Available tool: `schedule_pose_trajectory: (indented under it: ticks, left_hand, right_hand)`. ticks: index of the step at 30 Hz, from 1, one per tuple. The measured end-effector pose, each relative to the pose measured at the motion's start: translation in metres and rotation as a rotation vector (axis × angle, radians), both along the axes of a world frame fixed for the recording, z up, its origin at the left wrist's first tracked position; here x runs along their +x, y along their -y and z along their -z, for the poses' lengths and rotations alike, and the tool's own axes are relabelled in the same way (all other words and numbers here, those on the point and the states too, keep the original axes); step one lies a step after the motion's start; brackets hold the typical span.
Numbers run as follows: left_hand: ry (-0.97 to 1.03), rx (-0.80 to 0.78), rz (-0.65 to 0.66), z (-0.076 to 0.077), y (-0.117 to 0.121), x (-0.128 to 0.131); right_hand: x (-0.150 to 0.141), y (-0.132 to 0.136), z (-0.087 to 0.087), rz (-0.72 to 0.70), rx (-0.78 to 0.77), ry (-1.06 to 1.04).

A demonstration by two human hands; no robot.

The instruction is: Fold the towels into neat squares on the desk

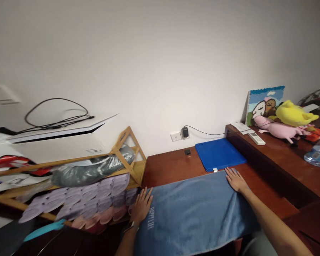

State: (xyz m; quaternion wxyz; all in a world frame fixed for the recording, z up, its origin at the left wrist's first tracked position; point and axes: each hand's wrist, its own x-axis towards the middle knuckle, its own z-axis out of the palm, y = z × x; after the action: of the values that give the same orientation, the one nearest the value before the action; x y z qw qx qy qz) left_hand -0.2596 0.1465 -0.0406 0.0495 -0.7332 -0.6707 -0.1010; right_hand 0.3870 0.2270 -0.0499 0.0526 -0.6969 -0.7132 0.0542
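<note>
A blue-grey towel (192,209) with pale lettering near its left edge is spread over the desk top, its near edge hanging toward me. My left hand (142,204) lies flat on the towel's left edge, fingers stretched out. On the far right corner rests my right hand (237,179), palm down with the fingers extended. Just beyond the towel's far edge lies a blue folded mat (220,153) with a small white tag, close to my right fingertips.
To the left stands a wooden rack (128,149) with a plastic-wrapped grey bundle (96,170) and lilac pocket-like items (106,190). A raised shelf (288,160) on the right carries plush toys (282,128), a remote control (256,138) and a water bottle (318,154). A black charger (185,132) is plugged into the wall.
</note>
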Motion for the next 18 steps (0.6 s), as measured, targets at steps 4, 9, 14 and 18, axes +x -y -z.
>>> schedule_pose_trajectory:
  ticks: [4,9,14,18]
  left_hand:
    - [0.021,0.089,0.006,-0.017,0.002,0.010]
    - [0.022,0.117,0.044,-0.026,-0.012,0.022]
    - [0.029,0.003,0.008,-0.004,-0.011,0.016]
    - [0.040,0.021,0.007,0.006,-0.008,0.011]
  right_hand:
    - [-0.035,-0.003,-0.018,-0.082,0.160,-0.024]
    - [-0.165,0.002,-0.052,-0.399,0.234,-0.183]
    - [-0.227,0.012,-0.043,-0.497,0.017,-0.188]
    - [-0.167,0.012,-0.022,-0.419,0.012,-0.146]
